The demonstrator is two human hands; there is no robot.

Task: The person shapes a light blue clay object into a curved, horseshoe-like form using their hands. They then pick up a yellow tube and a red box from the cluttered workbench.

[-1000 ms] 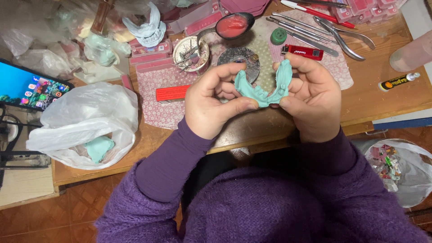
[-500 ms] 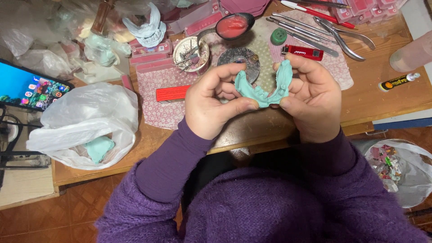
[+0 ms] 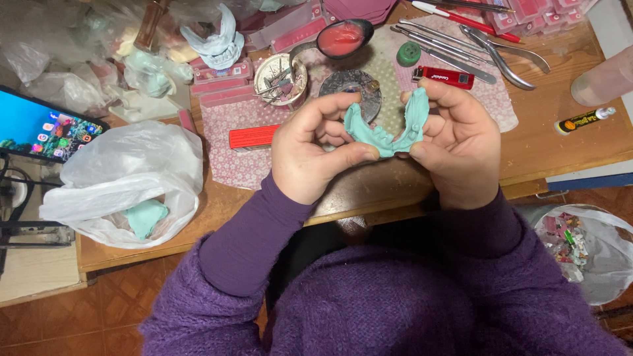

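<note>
A white plastic bag [image 3: 125,181] slumps well left of the hands, a lit phone [image 3: 46,132] beyond it. Just above them sit a red lighter [image 3: 447,77] and metal pliers [image 3: 504,56].

There was only one camera, worn on the person's head, and it looked almost straight down. It sat close above the left hand [image 3: 316,148] and right hand [image 3: 455,142], with the purple sleeves at the bottom. The wooden table [image 3: 554,148] filled the top, the floor the left corner.
</note>
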